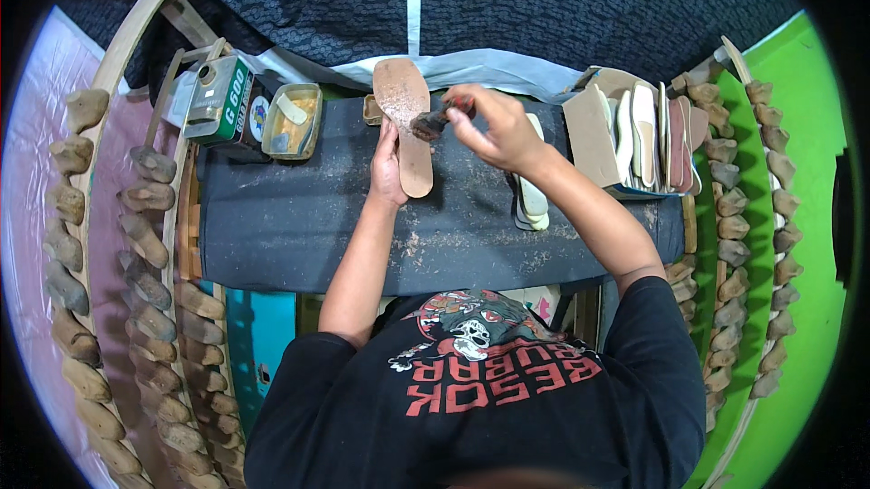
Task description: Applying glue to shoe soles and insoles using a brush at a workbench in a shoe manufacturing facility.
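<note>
A tan shoe insole (416, 158) is held up over the middle of the table, its wider end pointing away from me. My left hand (388, 167) grips it from the left edge, the fingers partly hidden behind it. Pale wet-looking specks cover the upper half of its face. In my right hand (497, 126) is a dark, stubby brush (430, 125) with reddish patches, its tip against the insole's right side near the middle. My fingers hide part of its handle.
Dark cloth covers the table (299, 217), with crumbs scattered about. Pale insoles (533, 199) lie stacked at right, beside a cardboard box (594, 140) of more insoles. A metal can (217, 99) and a glue-stained tub (294, 131) stand at left. Racks of shoe lasts (149, 194) flank both sides.
</note>
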### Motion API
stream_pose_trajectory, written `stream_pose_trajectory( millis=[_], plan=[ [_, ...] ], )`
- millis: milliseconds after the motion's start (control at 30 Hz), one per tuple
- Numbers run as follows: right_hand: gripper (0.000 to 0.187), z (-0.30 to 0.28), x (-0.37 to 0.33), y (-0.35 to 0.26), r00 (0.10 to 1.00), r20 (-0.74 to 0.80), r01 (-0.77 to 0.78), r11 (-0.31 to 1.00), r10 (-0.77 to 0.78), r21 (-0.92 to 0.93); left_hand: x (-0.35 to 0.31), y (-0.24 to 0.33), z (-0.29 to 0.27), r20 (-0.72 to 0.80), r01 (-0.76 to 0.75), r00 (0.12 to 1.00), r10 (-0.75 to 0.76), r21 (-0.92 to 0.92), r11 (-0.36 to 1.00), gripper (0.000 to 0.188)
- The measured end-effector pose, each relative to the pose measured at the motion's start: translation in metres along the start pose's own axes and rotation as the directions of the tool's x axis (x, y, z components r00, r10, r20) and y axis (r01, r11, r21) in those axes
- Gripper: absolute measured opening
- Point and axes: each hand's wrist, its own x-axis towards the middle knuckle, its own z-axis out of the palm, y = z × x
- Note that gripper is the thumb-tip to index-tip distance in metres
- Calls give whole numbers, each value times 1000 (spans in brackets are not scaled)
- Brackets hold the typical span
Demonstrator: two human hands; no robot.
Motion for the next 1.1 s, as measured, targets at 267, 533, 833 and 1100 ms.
stream_pose_trajectory(
  millis=[267,533,833,1100],
  plan=[
    [35,2,-41,-35,968,122,219,976,-219,13,14,-4,18,59,38,998,-36,-28,999,52],
    [22,-16,-29,-6,995,4,94,987,-95,-128,9,-7,41,66,69,996,-63,-79,995,52],
    [30,-3,-44,-33,957,131,265,964,-259,-30,11,-5,25,46,42,998,-41,-4,999,50],
    [24,-15,-37,-12,987,90,137,988,-131,-66,10,-11,36,60,74,996,-70,-68,995,49]
  ],
)
